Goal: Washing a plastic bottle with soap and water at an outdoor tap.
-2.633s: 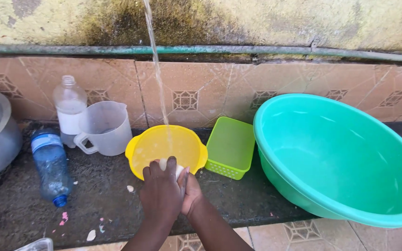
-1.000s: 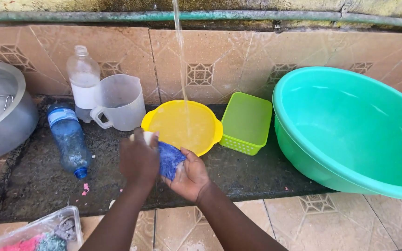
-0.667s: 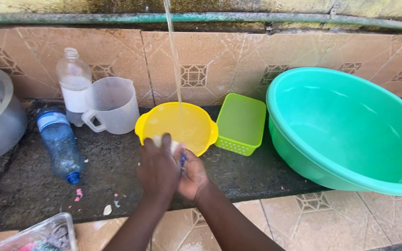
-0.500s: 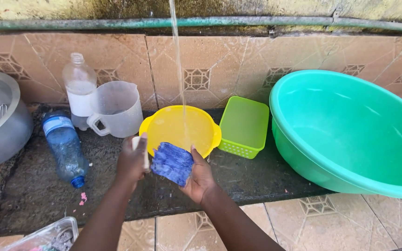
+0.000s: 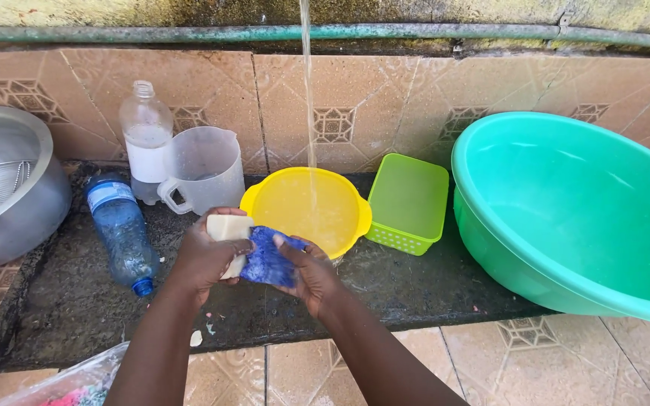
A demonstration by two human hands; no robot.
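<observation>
My left hand (image 5: 203,259) grips a pale bar of soap (image 5: 229,229) and presses it against a blue scrubbing sponge (image 5: 265,258). My right hand (image 5: 310,277) holds that sponge from the right side. Both hands hover over the dark wet counter (image 5: 84,301), just in front of a yellow bowl (image 5: 306,210). A thin stream of water (image 5: 309,98) falls from above into the yellow bowl.
A large teal basin (image 5: 573,210) fills the right. A lime-green basket (image 5: 409,201) leans beside the yellow bowl. A clear jug (image 5: 203,171), an upright bottle (image 5: 147,143) and a lying blue bottle (image 5: 122,231) stand left, with a metal pot (image 5: 9,188) at the far left.
My hands came back together, the soap now pressed on the sponge, which was opened out flat half a second ago. The view shifted slightly left.
</observation>
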